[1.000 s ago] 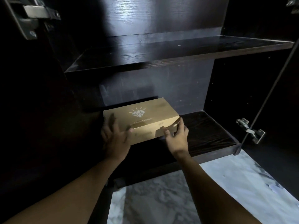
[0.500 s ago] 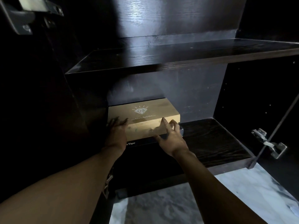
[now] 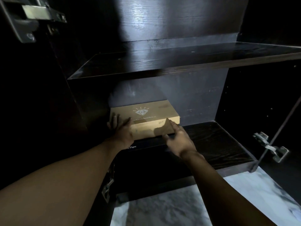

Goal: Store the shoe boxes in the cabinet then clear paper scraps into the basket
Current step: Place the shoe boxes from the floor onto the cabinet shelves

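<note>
Two bare forearms reach up from the bottom edge, over a white-grey marble floor [image 3: 187,209], into a dark wood cabinet [image 3: 260,95]. Room v. dim, w/ light falling mostly on the back panel. Left hand [image 3: 121,128] lies flat on the front-left corner of the tan shoe box [image 3: 146,114], fingers straight & spread, gripping nothing. Right hand [image 3: 178,138] touches the box's front-right edge w/ fingers loosely straight, thumb out, not curled round it. Tan shoe box, lid printed w/ a white diamond logo, sits at the back-left of the lower shelf [image 3: 224,141], stacked on a black box [image 3: 146,146] w/ "Tiger" lettering on its front; the black box's outline is hard to make out in the dark. Lower shelf shows wood grain to the right. Upper shelf [image 3: 187,61] runs above. Counts: 2 hands, 2 boxes, 2 shelves, 3 metal hinges – low-left hinge [image 3: 107,189], right hinge [image 3: 271,148] by the open door, top-left hinge [image 3: 39,14]
</note>
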